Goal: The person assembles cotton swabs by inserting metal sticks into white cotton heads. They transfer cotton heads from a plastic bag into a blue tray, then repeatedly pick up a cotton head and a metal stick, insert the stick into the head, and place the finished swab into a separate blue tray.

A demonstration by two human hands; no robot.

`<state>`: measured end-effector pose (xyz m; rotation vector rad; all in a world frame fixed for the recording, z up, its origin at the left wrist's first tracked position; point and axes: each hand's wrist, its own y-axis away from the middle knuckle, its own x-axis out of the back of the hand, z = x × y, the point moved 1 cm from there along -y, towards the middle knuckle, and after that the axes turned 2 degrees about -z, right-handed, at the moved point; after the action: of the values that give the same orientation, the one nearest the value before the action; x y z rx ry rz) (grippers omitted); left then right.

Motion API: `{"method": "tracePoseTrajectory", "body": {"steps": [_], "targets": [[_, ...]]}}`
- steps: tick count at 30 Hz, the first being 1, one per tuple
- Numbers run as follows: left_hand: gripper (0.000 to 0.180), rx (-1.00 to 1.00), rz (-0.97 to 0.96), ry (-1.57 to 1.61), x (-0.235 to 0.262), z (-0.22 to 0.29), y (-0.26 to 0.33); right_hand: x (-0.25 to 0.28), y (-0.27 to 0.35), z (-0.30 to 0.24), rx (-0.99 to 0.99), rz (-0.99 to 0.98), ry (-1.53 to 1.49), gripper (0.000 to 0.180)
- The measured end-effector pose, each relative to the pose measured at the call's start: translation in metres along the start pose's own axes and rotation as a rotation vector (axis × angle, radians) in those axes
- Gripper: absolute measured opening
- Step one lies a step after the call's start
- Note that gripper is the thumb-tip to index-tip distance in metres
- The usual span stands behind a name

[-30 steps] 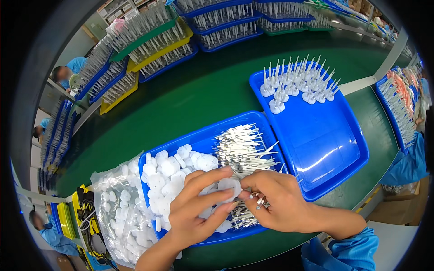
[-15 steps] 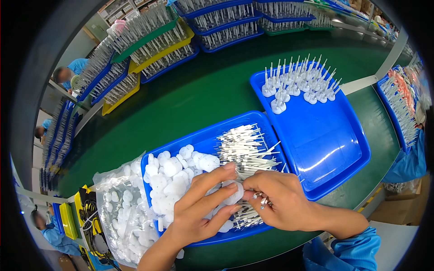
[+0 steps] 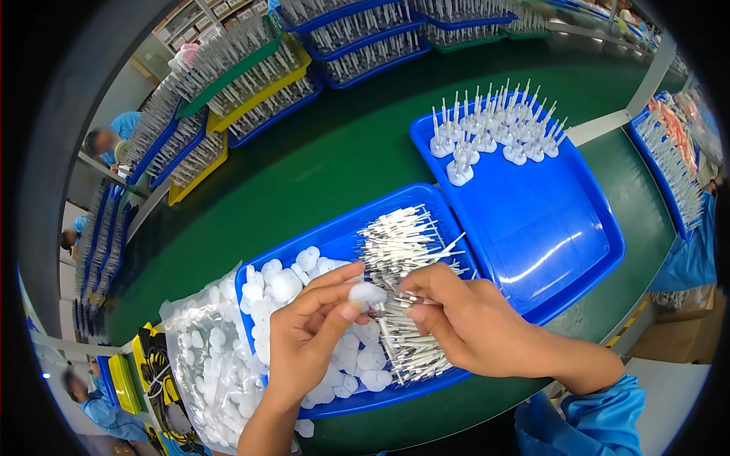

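Note:
My left hand point(image 3: 315, 319) pinches a white lobed plastic disc point(image 3: 366, 296) between thumb and fingertips. Close by on its right, my right hand point(image 3: 464, 319) is closed on some thin metal-tipped rods point(image 3: 409, 297), whose ends poke out between thumb and fingers; how many cannot be made out. Both hands hover over a blue tray point(image 3: 334, 235). In its left part lie loose white discs point(image 3: 285, 286), and in its right part is a heap of thin white rods point(image 3: 403, 235). Whether a rod is joined to the held disc is unclear.
A second blue tray point(image 3: 532, 228) at the right holds discs with upright rods point(image 3: 494, 125) in its far part. A clear bag of discs point(image 3: 201, 342) lies at the left. Stacked trays point(image 3: 251, 83) line the far side of the green table point(image 3: 304, 159). Other people point(image 3: 114, 140) sit at far left.
My left hand has drawn slightly left and turned, tilting the disc. My right hand has shifted a little left, and its fingers have turned the metal-tipped ends toward the disc.

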<state>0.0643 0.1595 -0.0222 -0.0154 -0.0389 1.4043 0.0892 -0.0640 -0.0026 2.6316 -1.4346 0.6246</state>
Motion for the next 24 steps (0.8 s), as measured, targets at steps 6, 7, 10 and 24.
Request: {"method": "tracePoseTrajectory", "body": {"steps": [6, 7, 10, 24], "targets": [[0.009, 0.069, -0.039, 0.266, -0.005, 0.0, 0.001, -0.005, -0.002, 0.014, 0.144, 0.079, -0.002, 0.01], [0.009, 0.08, -0.044, 0.295, -0.004, 0.001, 0.002, -0.004, -0.003, 0.014, 0.185, 0.1, 0.017, 0.011], [0.009, 0.091, -0.058, 0.345, -0.003, 0.002, 0.002, -0.002, -0.002, 0.013, 0.156, 0.103, 0.027, 0.013], [0.026, -0.132, -0.014, 0.071, -0.004, -0.004, 0.005, 0.001, -0.003, 0.01, 0.056, -0.019, -0.02, 0.02]]}}
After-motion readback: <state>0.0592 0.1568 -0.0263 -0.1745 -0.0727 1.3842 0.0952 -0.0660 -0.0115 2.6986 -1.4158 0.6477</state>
